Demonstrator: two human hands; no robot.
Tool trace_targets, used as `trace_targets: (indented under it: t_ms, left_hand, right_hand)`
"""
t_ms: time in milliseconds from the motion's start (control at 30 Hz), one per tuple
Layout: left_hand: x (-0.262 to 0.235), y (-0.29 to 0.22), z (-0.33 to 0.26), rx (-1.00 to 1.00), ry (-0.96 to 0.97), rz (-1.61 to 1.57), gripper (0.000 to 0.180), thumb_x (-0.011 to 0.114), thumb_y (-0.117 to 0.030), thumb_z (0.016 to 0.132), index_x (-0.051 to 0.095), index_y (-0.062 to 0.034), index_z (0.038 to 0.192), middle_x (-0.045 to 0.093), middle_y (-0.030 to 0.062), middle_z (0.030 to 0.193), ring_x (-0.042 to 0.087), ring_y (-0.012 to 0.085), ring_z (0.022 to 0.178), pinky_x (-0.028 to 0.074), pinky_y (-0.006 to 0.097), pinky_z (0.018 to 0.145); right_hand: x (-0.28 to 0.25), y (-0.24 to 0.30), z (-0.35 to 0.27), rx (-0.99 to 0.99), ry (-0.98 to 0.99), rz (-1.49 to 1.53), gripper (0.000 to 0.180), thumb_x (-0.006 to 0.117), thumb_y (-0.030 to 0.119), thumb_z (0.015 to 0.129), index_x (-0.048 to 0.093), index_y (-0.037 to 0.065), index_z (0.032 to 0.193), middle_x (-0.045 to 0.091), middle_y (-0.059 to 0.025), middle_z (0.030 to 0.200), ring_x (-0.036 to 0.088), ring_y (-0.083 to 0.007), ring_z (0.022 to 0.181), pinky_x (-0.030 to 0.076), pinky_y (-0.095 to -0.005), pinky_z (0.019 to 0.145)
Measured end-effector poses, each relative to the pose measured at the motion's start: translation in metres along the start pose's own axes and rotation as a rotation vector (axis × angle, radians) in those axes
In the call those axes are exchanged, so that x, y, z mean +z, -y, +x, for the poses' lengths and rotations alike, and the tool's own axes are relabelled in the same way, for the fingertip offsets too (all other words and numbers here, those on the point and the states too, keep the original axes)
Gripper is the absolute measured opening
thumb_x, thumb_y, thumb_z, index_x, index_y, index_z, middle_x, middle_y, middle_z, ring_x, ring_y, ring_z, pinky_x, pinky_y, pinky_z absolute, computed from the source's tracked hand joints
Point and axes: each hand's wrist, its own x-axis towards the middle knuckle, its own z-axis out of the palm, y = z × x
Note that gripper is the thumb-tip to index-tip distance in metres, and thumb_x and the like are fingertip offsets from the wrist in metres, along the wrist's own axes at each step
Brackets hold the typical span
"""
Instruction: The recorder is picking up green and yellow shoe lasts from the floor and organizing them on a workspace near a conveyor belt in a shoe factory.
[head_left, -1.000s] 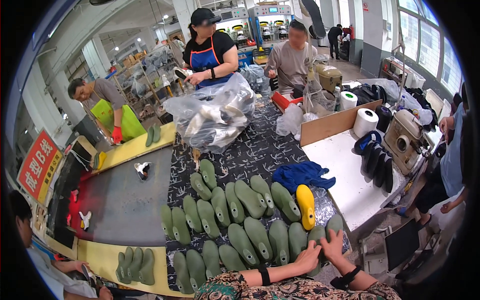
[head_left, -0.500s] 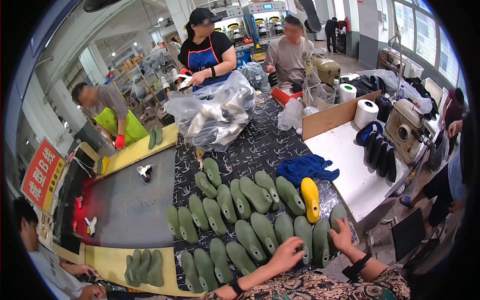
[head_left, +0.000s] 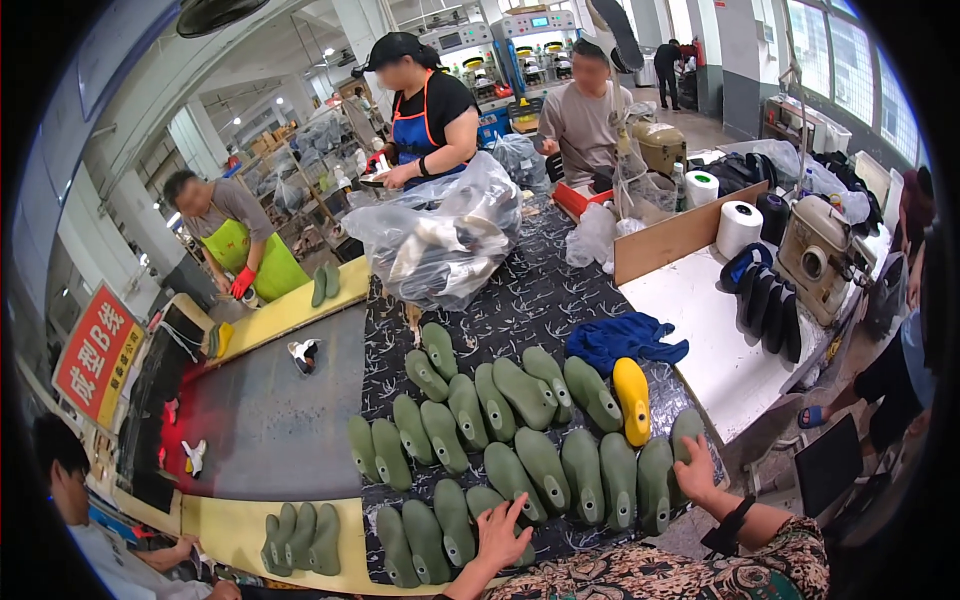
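Observation:
Green shoe lasts [head_left: 580, 480] lie in uneven rows on the dark patterned table covering in front of me, with one yellow shoe last [head_left: 632, 400] among them at the right. My left hand [head_left: 503, 533] is over a green last [head_left: 482, 497] in the nearest row. Its fingers are spread, and the fingertips reach the last's surface. At the right end of the lasts, my right hand [head_left: 699, 472] rests against another green last [head_left: 688, 430], fingers apart, covering its lower part. Neither hand lifts anything.
A dark blue cloth [head_left: 625, 342] lies behind the lasts. Farther back is a clear plastic bag [head_left: 440, 245] of shoe parts. A grey conveyor belt [head_left: 270, 420] runs on the left, with several lasts on its yellow edge board [head_left: 205, 510]. Co-workers stand or sit around; thread cones [head_left: 738, 228] stand right.
My left hand has moved left along the near row, onto a last there. My right hand stays at the rightmost last. The co-worker in the black cap has turned leftward.

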Motion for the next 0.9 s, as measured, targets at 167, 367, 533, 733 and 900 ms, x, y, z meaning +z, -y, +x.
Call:
trace_targets:
  t_ms: [167, 367, 533, 733, 900]
  left_hand:
    - [0.007, 0.006, -0.003, 0.004, -0.071, -0.069, 0.068, 0.065, -0.024, 0.073, 0.037, -0.0239, 0.135, 0.049, 0.0173, 0.116, 0.047, 0.0306, 0.110, 0.027, 0.043, 0.098]
    - [0.007, 0.001, -0.004, -0.014, -0.108, -0.066, 0.067, 0.065, -0.022, 0.071, 0.040, -0.0229, 0.134, 0.050, 0.0165, 0.115, 0.047, 0.0303, 0.109, 0.027, 0.042, 0.098]
    - [0.006, -0.001, -0.001, 0.012, -0.146, -0.080, 0.068, 0.066, -0.019, 0.070, 0.041, -0.0197, 0.133, 0.053, 0.0142, 0.114, 0.049, 0.0293, 0.108, 0.030, 0.042, 0.097]
    - [0.004, 0.003, -0.002, -0.008, -0.169, -0.123, 0.066, 0.067, -0.018, 0.068, 0.045, -0.0179, 0.130, 0.055, 0.0119, 0.112, 0.050, 0.0272, 0.106, 0.031, 0.040, 0.096]
    - [0.006, 0.002, -0.001, 0.027, -0.189, -0.128, 0.067, 0.068, -0.016, 0.064, 0.047, -0.0140, 0.127, 0.057, 0.0110, 0.108, 0.051, 0.0263, 0.104, 0.032, 0.039, 0.094]
  right_hand:
    - [-0.002, 0.014, -0.005, 0.033, 0.041, -0.048, 0.047, 0.064, 0.020, 0.070, 0.057, 0.006, 0.115, 0.031, -0.0296, 0.136, 0.032, -0.0420, 0.125, 0.028, -0.0429, 0.104]
    - [0.000, 0.009, -0.003, -0.055, -0.009, -0.080, 0.044, 0.064, 0.020, 0.072, 0.057, 0.006, 0.113, 0.033, -0.0289, 0.134, 0.035, -0.0426, 0.122, 0.029, -0.0434, 0.103]
    - [0.001, 0.004, -0.002, -0.046, -0.019, -0.069, 0.042, 0.061, 0.014, 0.071, 0.058, 0.006, 0.112, 0.034, -0.0287, 0.134, 0.035, -0.0419, 0.122, 0.029, -0.0436, 0.103]
    - [0.001, 0.012, -0.005, -0.049, -0.044, -0.043, 0.041, 0.059, 0.014, 0.070, 0.059, 0.008, 0.111, 0.035, -0.0272, 0.133, 0.035, -0.0418, 0.122, 0.031, -0.0447, 0.101]
    - [0.000, 0.007, -0.007, -0.047, -0.071, -0.027, 0.040, 0.059, 0.015, 0.070, 0.060, 0.009, 0.110, 0.036, -0.0251, 0.132, 0.035, -0.0405, 0.122, 0.032, -0.0449, 0.101]
